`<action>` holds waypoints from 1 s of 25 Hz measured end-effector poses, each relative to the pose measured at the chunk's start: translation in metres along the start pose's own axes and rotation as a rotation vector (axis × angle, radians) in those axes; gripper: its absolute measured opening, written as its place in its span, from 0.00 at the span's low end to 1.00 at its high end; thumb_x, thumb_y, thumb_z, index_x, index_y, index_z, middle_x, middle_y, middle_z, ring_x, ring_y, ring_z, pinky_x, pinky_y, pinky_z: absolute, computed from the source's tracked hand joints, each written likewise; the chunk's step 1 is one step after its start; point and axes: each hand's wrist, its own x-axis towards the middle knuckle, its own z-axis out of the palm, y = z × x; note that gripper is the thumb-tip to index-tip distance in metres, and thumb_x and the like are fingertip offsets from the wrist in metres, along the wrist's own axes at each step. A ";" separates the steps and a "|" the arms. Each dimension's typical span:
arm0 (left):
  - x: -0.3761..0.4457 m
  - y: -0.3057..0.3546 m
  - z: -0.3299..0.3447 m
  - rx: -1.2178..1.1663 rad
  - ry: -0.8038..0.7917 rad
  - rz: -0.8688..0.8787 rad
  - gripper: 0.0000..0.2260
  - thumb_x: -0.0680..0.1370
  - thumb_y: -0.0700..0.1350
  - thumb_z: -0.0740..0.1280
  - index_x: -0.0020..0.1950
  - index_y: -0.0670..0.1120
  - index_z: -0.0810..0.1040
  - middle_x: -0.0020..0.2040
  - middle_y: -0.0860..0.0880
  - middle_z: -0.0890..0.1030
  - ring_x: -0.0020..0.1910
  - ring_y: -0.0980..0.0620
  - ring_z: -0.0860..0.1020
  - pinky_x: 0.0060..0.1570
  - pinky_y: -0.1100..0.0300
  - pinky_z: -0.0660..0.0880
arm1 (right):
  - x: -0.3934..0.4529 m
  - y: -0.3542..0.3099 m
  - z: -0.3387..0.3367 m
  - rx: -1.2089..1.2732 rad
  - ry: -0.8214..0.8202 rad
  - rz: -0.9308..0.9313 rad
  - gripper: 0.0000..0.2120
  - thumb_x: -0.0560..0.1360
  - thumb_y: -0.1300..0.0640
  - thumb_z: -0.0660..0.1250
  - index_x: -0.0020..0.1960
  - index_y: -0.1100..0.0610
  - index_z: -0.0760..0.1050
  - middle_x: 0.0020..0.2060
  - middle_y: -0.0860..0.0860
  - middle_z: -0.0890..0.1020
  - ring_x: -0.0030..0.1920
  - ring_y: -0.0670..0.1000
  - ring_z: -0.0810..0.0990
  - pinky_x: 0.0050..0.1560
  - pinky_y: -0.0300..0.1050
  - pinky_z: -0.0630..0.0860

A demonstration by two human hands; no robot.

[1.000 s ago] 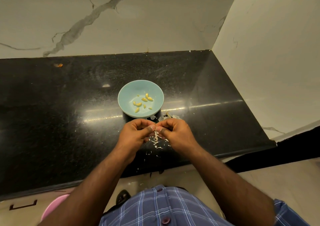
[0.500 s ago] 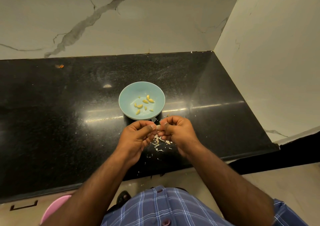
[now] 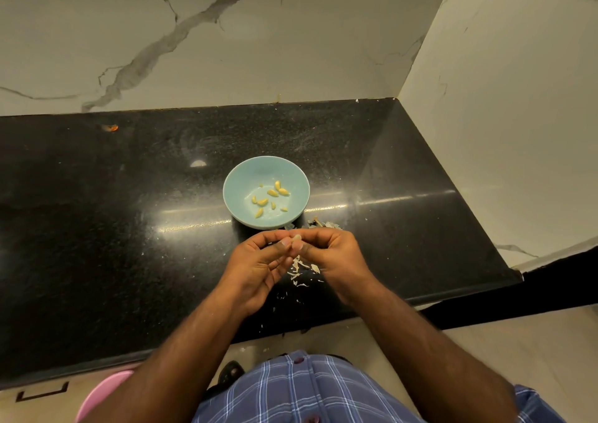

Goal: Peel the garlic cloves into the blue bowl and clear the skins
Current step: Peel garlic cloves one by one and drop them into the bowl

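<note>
black counter, 1 bowl, 8 cloves

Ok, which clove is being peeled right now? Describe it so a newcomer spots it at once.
Start at the black counter and find the blue bowl near its middle. Just in front of it, the left hand and right hand meet. The clove is the pale one pinched between their fingertips, unlike the yellow peeled cloves in the bowl.

1. I see the left hand and right hand pinching one garlic clove together.
2. The blue bowl holds peeled cloves.
3. Skins lie on the black surface.
</note>
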 end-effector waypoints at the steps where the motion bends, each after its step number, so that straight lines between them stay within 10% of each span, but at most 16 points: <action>1: -0.001 0.000 0.001 0.030 -0.002 0.013 0.10 0.71 0.39 0.74 0.52 0.40 0.83 0.44 0.43 0.85 0.42 0.51 0.83 0.39 0.64 0.81 | -0.001 0.001 0.003 0.023 0.012 -0.013 0.10 0.77 0.65 0.72 0.57 0.65 0.83 0.49 0.58 0.87 0.54 0.57 0.86 0.57 0.50 0.82; 7: -0.002 0.002 -0.005 0.342 0.036 0.182 0.05 0.74 0.43 0.75 0.49 0.45 0.84 0.43 0.45 0.84 0.41 0.51 0.79 0.37 0.60 0.74 | -0.001 -0.005 0.000 -0.044 0.066 -0.051 0.08 0.75 0.64 0.73 0.55 0.59 0.84 0.46 0.52 0.88 0.48 0.50 0.87 0.48 0.41 0.81; 25: 0.000 0.007 0.001 0.169 -0.014 0.132 0.04 0.79 0.41 0.71 0.47 0.44 0.85 0.40 0.45 0.83 0.38 0.54 0.79 0.37 0.64 0.77 | 0.012 -0.009 0.003 -0.119 0.079 -0.012 0.03 0.77 0.62 0.72 0.48 0.58 0.85 0.40 0.56 0.86 0.41 0.51 0.83 0.43 0.45 0.82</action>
